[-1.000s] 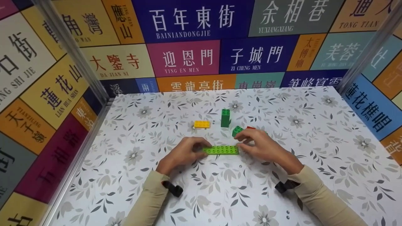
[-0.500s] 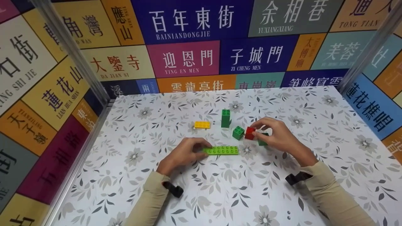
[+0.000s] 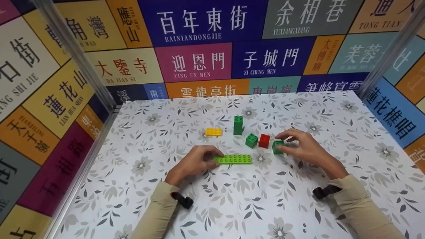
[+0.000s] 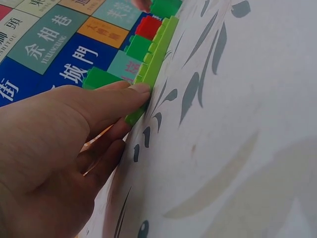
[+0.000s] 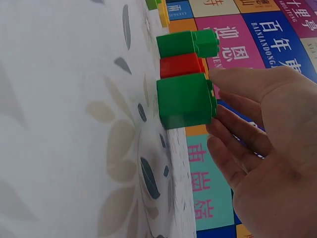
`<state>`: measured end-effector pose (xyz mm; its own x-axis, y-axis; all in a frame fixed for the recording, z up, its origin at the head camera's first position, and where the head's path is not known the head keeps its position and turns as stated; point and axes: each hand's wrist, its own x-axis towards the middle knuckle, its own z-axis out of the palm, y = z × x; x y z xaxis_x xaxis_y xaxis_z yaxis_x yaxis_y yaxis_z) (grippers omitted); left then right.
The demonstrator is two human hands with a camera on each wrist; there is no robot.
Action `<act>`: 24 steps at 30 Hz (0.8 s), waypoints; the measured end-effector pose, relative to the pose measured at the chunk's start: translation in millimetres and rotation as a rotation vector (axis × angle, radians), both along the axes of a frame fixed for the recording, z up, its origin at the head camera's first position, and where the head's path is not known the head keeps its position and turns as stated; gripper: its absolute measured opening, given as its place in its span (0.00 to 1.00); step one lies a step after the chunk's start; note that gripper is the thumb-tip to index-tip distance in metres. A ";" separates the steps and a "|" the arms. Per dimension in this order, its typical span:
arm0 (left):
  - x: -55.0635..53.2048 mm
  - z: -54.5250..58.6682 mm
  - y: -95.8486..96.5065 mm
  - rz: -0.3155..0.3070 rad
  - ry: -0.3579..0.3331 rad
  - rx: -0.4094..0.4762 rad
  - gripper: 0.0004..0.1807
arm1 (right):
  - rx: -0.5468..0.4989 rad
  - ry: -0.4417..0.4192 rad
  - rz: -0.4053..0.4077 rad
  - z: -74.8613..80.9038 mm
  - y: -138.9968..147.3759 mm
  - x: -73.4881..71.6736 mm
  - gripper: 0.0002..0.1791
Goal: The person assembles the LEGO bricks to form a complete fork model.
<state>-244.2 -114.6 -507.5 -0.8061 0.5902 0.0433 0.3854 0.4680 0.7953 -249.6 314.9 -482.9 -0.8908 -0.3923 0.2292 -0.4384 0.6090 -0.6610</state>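
Observation:
My left hand (image 3: pixel 192 164) pinches the left end of a long light-green building brick (image 3: pixel 235 159) lying studs-up on the table; the left wrist view shows thumb and fingers on it. At the right, my right hand (image 3: pixel 307 149) is by a green brick (image 3: pixel 277 148), its thumb and fingers loosely spread about the studded top in the right wrist view, without a visible grip. Left of that brick stand a red brick (image 3: pixel 264 141) and another green brick (image 3: pixel 251 140). Farther back are a tall green brick stack (image 3: pixel 238 125) and a yellow brick (image 3: pixel 213 132).
A white table (image 3: pixel 232 205) with a grey leaf pattern spreads under everything. Panels with printed lettering (image 3: pixel 192 61) rise along its back and sides. A black strap device (image 3: pixel 182 200) sits on each wrist.
My right hand has moved right, from near the long brick's right end, past the red brick, to the rightmost green brick. The red brick is now uncovered. My left hand stays in place.

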 end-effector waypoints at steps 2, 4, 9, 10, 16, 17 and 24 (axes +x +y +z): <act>-0.2 -0.1 -0.4 0.001 -0.001 -0.003 0.18 | -0.006 -0.043 0.001 -0.8 1.7 -1.0 0.21; -0.5 -0.2 -0.6 0.002 -0.003 -0.006 0.18 | -0.007 -0.078 0.000 -2.0 2.9 -1.9 0.22; -0.6 0.0 0.1 0.004 -0.005 -0.004 0.18 | 0.013 -0.127 -0.014 -4.6 4.5 -4.2 0.26; -0.7 -0.4 0.2 0.002 0.001 0.000 0.18 | 0.016 -0.133 -0.015 -5.2 4.6 -4.3 0.27; -0.6 -1.8 0.2 -0.004 0.022 0.012 0.18 | 0.016 -0.161 -0.022 -7.8 5.3 -5.3 0.27; -0.2 -1.5 0.2 -0.002 0.019 0.012 0.18 | 0.015 -0.166 -0.026 -8.0 5.3 -5.4 0.27; 0.0 -1.3 0.3 -0.001 0.000 0.015 0.18 | -0.004 -0.187 -0.032 -6.0 4.7 -3.4 0.27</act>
<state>-244.1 -114.3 -508.8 -0.8053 0.5905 0.0525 0.3861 0.4553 0.8023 -253.1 319.7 -489.0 -0.9302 -0.3622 0.0600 -0.2880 0.6184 -0.7312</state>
